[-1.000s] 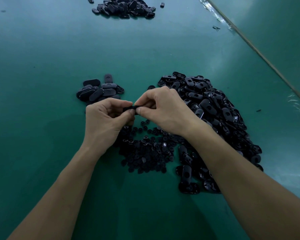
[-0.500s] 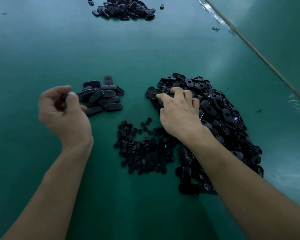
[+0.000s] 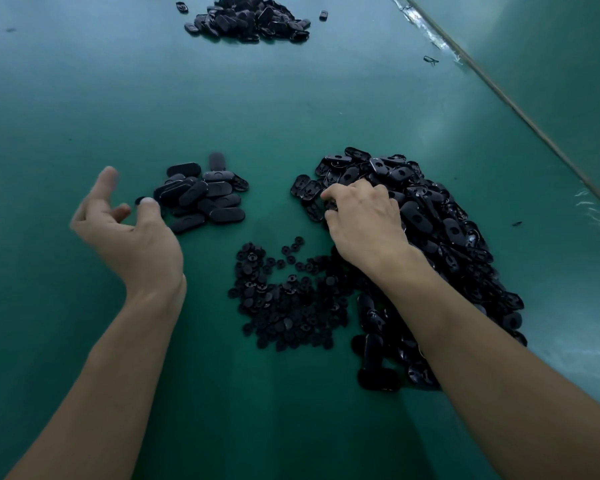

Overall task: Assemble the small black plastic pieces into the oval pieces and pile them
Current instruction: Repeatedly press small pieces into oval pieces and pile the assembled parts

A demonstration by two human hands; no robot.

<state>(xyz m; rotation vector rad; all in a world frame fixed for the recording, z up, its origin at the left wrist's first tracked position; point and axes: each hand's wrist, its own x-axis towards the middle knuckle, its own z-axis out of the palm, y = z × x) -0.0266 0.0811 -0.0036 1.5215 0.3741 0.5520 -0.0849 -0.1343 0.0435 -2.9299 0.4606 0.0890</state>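
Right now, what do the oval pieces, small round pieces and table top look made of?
Oval pieces: probably moulded black plastic, semi-gloss; light glints along rounded edges. Small round pieces: likely the same plastic, duller; too small to be sure. Table top: smooth green sheet, maybe rubber or vinyl; soft broad reflections.

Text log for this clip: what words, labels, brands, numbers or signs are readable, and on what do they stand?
None: no readable text in this frame.
Large heap of black oval plastic pieces: holes and recesses only, no lettering visible.
Smaller pile of smooth black oval pieces: no markings visible.
Small round black plastic pieces: too small to show any marking.
Green table surface: no label or sign.
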